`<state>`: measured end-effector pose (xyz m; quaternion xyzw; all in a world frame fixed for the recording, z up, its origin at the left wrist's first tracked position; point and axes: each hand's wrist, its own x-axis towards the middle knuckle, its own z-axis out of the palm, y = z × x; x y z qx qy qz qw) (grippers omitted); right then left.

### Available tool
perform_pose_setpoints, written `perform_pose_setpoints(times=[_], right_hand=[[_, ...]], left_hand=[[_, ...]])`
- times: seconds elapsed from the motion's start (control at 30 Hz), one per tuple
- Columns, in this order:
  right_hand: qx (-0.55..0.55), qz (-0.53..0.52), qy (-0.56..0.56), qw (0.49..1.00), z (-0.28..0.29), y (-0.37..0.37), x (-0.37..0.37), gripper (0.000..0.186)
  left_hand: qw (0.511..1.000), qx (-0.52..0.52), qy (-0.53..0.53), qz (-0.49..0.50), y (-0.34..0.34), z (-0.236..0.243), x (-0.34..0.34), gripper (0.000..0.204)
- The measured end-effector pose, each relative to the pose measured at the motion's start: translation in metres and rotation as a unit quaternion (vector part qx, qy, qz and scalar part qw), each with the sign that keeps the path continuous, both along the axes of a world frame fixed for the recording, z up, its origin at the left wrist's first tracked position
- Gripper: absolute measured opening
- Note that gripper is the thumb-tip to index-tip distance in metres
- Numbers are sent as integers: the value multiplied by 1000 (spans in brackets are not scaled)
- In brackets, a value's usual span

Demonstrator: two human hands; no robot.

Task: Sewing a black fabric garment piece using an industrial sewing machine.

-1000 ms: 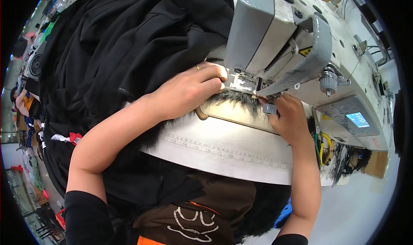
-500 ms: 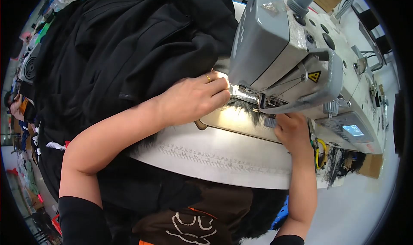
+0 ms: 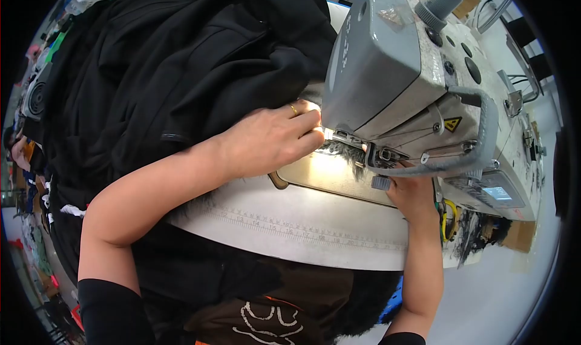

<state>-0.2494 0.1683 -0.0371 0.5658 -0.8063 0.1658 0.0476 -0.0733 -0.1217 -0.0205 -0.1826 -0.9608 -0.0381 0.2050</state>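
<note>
My left hand [image 3: 275,140], with a ring on one finger, is closed on the edge of a black garment [image 3: 200,72] just left of the lit sewing area. Its fingertips are close to the presser foot of a grey and white sewing machine [image 3: 378,60]. Dark fluffy fur trim [image 3: 351,151] shows under the machine head and spreads over the metal plate [image 3: 324,178]. My right hand [image 3: 414,195] is at the right of the foot, beside a small grey knob [image 3: 380,182]. Machine parts hide its fingertips, so its grip does not show.
A pale table [image 3: 302,224] with a printed ruler scale curves in front of the plate. A small lit screen [image 3: 497,193] is on the machine's right. Dark fur scraps [image 3: 478,233] hang at the table's right edge. Brown fabric with white line stitching [image 3: 272,321] lies below.
The view has shifted slightly, so the machine head looks larger and further right. Both hands have stayed by the presser foot, with little change in pose.
</note>
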Motion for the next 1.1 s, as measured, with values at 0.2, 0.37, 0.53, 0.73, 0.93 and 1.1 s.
perform_pose_setpoints(times=[0.2, 0.37, 0.53, 0.73, 0.93, 1.1], right_hand=[[-8, -23, 9, 1000, 0, -2, 2, 16], [30, -57, -19, 998, -1, -4, 2, 14], [-6, -48, -2, 999, -3, -6, 2, 12], [-12, -44, 3, 999, 0, -9, 5, 19], [31, -59, 27, 997, -3, -6, -4, 20], [28, -49, 32, 998, -4, -3, -7, 22]], left_hand=[[1000, 0, 10, -3, -1, 1, -1, 21], [1000, -3, -13, 18, 1, 0, -3, 23], [1000, 4, -6, 22, 1, 0, -3, 24], [999, 5, -19, 28, 2, 1, -2, 25], [999, 7, -19, 36, 2, 1, -2, 26], [998, 22, -11, 50, 0, -5, -2, 26]])
